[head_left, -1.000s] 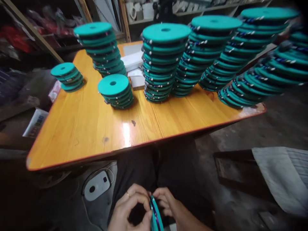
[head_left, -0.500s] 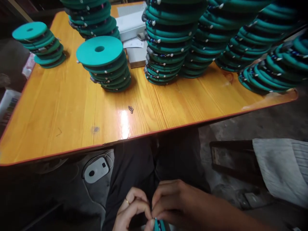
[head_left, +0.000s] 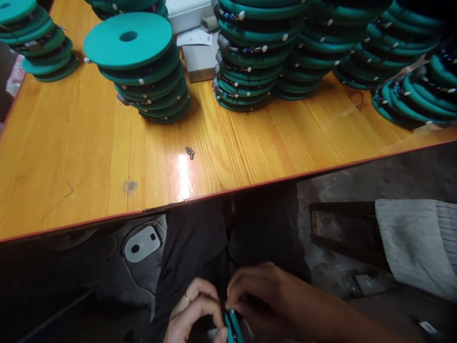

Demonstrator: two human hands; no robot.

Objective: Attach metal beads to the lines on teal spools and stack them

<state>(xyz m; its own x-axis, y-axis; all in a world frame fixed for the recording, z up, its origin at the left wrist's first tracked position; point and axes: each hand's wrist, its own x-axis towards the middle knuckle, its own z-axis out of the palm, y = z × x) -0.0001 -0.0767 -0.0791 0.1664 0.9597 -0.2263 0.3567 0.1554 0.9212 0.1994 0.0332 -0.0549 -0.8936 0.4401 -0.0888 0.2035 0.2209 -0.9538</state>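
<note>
Low in the head view, over my lap, my left hand (head_left: 195,307) grips a green foam spool (head_left: 233,327) seen edge-on, its lower part cut off by the frame. A dark line runs in the groove between its two rims. My right hand (head_left: 262,293) is closed in a pinch at the spool's upper edge. Something small and pale shows by those fingertips, too small to name. A ring sits on a finger of the left hand.
Ahead stands a wooden table (head_left: 93,162) with a red edge. Tall stacks of green spools (head_left: 246,62) and a shorter stack (head_left: 128,43) stand on it, near a grey box (head_left: 200,62). Small dark metal pieces (head_left: 190,153) lie near the front. A white device (head_left: 143,244) is below.
The view has shifted, bringing the table stacks closer and higher. My right fingertips have lifted slightly off the left ones, and more of the spool shows between the hands.
</note>
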